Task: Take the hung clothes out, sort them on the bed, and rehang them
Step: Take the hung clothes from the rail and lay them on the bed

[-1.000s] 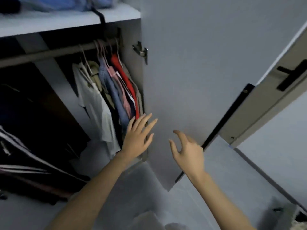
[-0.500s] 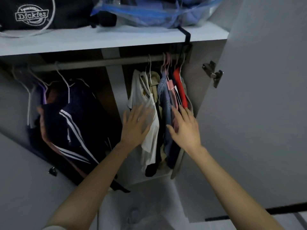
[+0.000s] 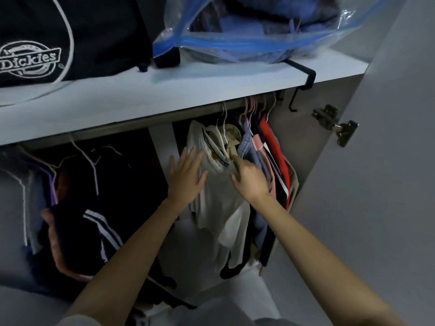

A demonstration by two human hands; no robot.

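Inside an open wardrobe, a tight bunch of clothes hangs at the right end of the rail: a white shirt (image 3: 221, 208) in front, then beige, blue (image 3: 247, 147), pink and red (image 3: 277, 156) garments. My left hand (image 3: 186, 175) lies flat with spread fingers on the white shirt's left side. My right hand (image 3: 250, 180) reaches into the gap between the white shirt and the blue garment, its fingertips hidden in the cloth. Dark clothes with white stripes (image 3: 94, 222) hang on wire hangers to the left.
A white shelf (image 3: 164, 100) runs above the rail, carrying a black Dickies bag (image 3: 58, 38) and a clear blue-edged storage bag (image 3: 254, 27). A black hook (image 3: 303, 78) hangs over the shelf edge. The open door with its hinge (image 3: 336, 125) stands at the right.
The view has tilted up and closer to the rail. Both hands have risen along the white shirt, and my right hand has shifted left from the coloured garments toward the shirt's collar.
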